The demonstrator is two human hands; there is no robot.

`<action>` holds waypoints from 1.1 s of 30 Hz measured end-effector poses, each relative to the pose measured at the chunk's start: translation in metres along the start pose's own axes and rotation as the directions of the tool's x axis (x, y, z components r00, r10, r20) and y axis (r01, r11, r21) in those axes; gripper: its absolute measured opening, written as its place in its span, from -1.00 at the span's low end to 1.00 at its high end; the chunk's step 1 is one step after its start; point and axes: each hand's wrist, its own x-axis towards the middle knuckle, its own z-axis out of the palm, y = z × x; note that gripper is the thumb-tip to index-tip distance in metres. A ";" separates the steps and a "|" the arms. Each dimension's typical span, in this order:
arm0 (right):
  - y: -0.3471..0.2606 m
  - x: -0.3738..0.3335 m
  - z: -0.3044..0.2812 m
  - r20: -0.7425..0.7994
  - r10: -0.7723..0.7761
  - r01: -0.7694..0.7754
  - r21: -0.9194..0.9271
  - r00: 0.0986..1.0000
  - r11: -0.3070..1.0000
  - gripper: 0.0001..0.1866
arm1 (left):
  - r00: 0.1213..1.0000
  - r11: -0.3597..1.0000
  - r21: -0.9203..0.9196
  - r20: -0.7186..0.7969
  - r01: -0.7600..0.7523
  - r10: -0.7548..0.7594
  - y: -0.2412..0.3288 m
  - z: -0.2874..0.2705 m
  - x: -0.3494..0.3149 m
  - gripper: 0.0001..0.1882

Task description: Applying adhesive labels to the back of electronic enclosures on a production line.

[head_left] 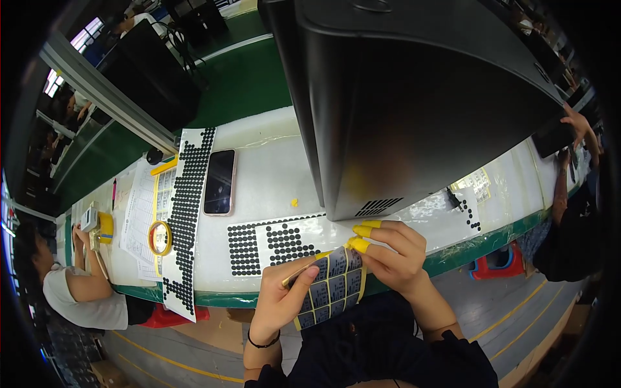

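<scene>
My left hand (pixel 279 299) grips a sheet of grey labels (pixel 335 284) on yellow backing, which hangs below the table's near edge. A thin brownish strip or tool (pixel 299 277) shows beneath the left thumb; its kind is unclear. Yellow finger covers sit on several fingertips. My right hand (pixel 396 255) has its fingertips pinched at the sheet's upper right corner; whether a single label is between them cannot be seen. Just beyond the hands stands a large black cabinet-like casing (pixel 414 116) with a slotted vent near its lower edge.
On the white table lie a sheet of black round pads (pixel 244 251), a long pad strip (pixel 187 194), a phone (pixel 220 182) and a yellow tape roll (pixel 160 238). One person (pixel 84 284) sits at left; another's hand (pixel 579 126) touches the casing at right. A red stool (pixel 497 264) stands below.
</scene>
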 end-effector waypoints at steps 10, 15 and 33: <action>0.006 0.017 -0.053 -0.302 0.129 0.037 0.487 0.944 0.873 -0.83 | 0.881 0.999 -0.036 -0.471 0.025 -0.039 -0.033 -0.078 0.062 -0.74; 0.007 0.054 -0.087 -0.399 0.067 0.145 0.478 0.915 0.867 -0.80 | 0.905 0.997 0.068 -0.419 -0.041 0.066 -0.038 -0.105 0.136 -0.69; -0.002 0.186 -0.140 -0.322 0.062 0.117 0.510 0.945 0.852 -0.61 | 0.700 0.620 -0.324 -0.314 -0.714 0.641 0.172 0.014 0.109 -0.01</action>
